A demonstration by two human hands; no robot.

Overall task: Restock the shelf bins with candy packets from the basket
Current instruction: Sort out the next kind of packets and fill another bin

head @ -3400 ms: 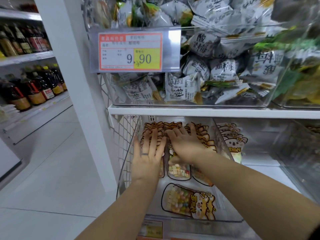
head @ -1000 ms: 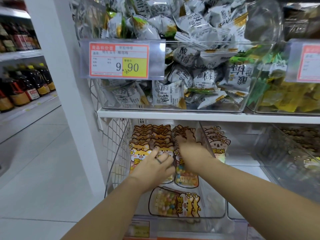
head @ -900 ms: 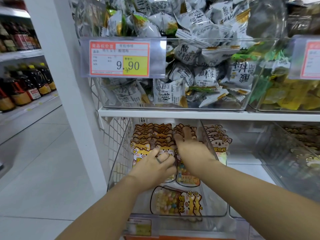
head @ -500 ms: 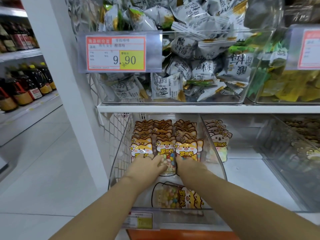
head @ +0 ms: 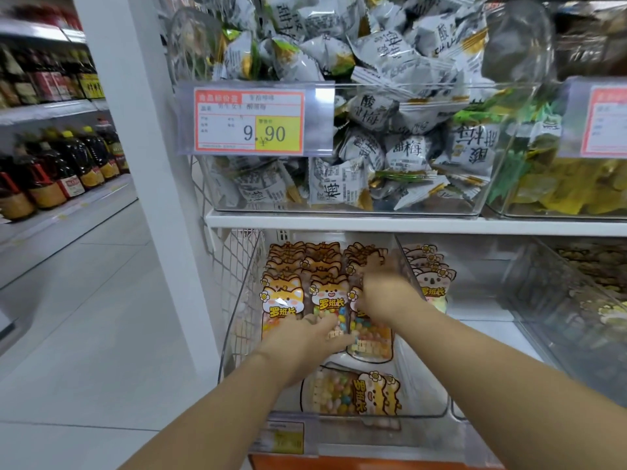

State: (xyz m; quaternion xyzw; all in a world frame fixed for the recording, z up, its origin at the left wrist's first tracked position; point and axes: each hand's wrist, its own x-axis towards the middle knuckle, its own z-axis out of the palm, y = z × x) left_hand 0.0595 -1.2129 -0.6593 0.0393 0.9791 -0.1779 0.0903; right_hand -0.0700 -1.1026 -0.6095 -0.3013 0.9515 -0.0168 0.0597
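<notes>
Both hands reach into the clear plastic bin (head: 418, 378) on the lower level, under the white shelf board (head: 373, 226); the transparent candy packets with orange cartoon-dog tops (head: 283, 300) stand upright in it in three rows, and one more such packet (head: 353, 391) lies flat on the bin floor just in front of them. The left hand (head: 305, 338) sits low at the front, its fingers (head: 327, 322) released and laid against the lower face of the middle front packet; the right hand (head: 383, 294) is over the right row, blurred, fingers (head: 376, 264) up by the packet tops; whether they grasp a packet I cannot tell. Above stands a clear bin of grey-white wrapped sweets (head: 468, 184) with a red-and-yellow price tag (head: 249, 122); pink-topped koala packets (head: 432, 283) stand just to the right.
</notes>
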